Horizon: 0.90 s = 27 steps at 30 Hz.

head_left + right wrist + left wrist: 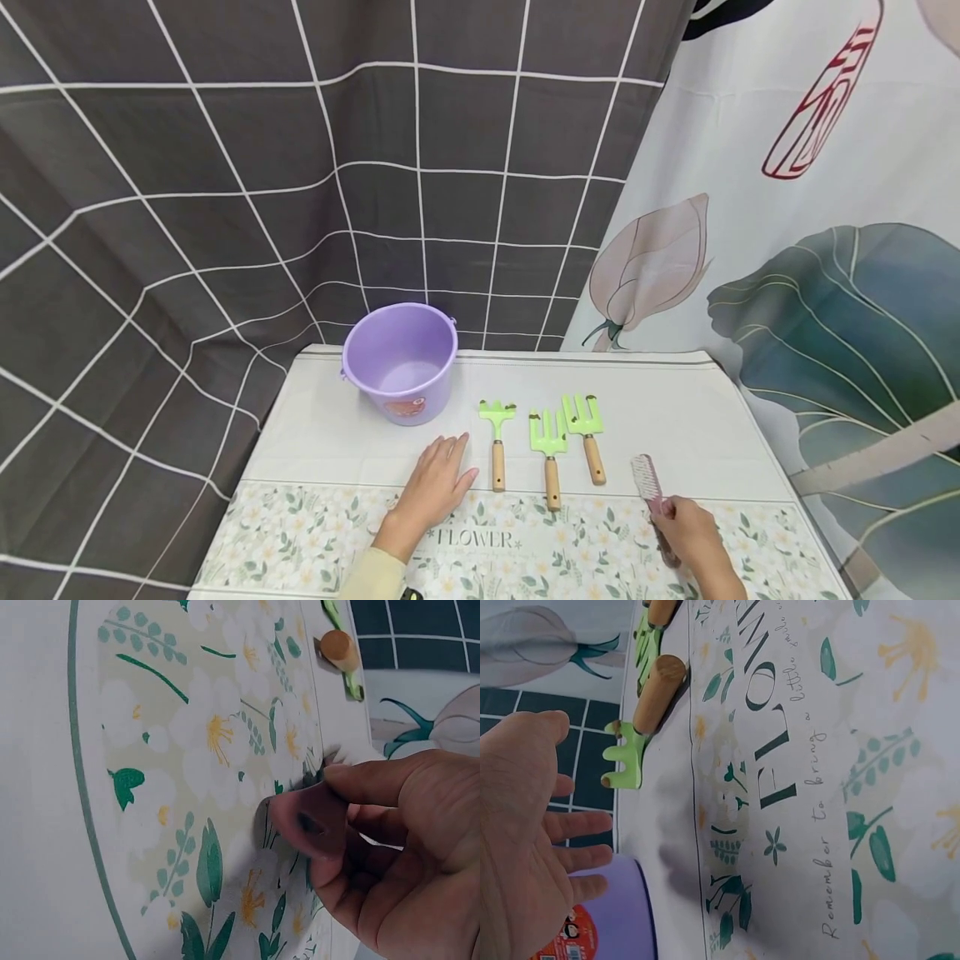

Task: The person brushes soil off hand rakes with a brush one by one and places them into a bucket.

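Observation:
At the right of the head view, my right hand [688, 533] grips a pinkish comb [649, 483] by its handle, teeth end pointing away from me. The right wrist view shows the handle's end [311, 821], with a hole in it, between thumb and fingers. My left hand [437, 483] is held with straight fingers near the purple bucket [405, 392] and holds nothing. To its right lie a small green rake [498, 450] with a wooden handle and two green garden forks, one nearer [551, 467] and one farther right [588, 437].
The table [645, 375] has a white cover with a floral band lettered "FLOWER". A dark grid-patterned curtain [465, 208] hangs behind and to the left. On the right hangs a white curtain [720, 133] with flower and leaf prints.

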Tool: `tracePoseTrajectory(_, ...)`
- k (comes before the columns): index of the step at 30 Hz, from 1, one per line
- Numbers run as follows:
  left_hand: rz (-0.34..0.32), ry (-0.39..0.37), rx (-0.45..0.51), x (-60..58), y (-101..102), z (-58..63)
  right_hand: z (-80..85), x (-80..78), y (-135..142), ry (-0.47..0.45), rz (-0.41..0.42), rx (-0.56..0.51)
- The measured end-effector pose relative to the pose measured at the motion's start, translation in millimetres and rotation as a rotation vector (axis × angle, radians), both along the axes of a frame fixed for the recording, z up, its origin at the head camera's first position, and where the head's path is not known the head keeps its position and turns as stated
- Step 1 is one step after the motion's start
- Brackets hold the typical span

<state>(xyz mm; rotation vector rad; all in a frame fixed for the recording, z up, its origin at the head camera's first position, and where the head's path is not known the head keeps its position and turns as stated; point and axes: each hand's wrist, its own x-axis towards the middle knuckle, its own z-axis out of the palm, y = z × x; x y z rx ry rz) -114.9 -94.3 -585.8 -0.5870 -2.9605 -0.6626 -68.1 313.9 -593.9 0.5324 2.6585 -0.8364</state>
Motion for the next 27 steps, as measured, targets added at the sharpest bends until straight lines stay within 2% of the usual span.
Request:
tracePoseTrajectory(9,0.039,-0.053,0.068,-0.2,4,-5.9,-2.9,-1.2,8,0.019,0.009,-0.052)
tracePoseTrajectory(16,0.076,-0.066,0.15,-1.7,8,-9.8,-5.0,-1.5,18,0.091,0.05,-0.124)
tracePoseTrajectory(22,0.091,-0.079,0.206,-2.4,13,-9.0,-1.3,-6.8,16,0.057,-0.03,-0.278)
tracePoseTrajectory(27,0.163,-0.072,0.236,-4.9,21,-8.0,3.1,-9.3,12,0.054,-0.062,-0.36)
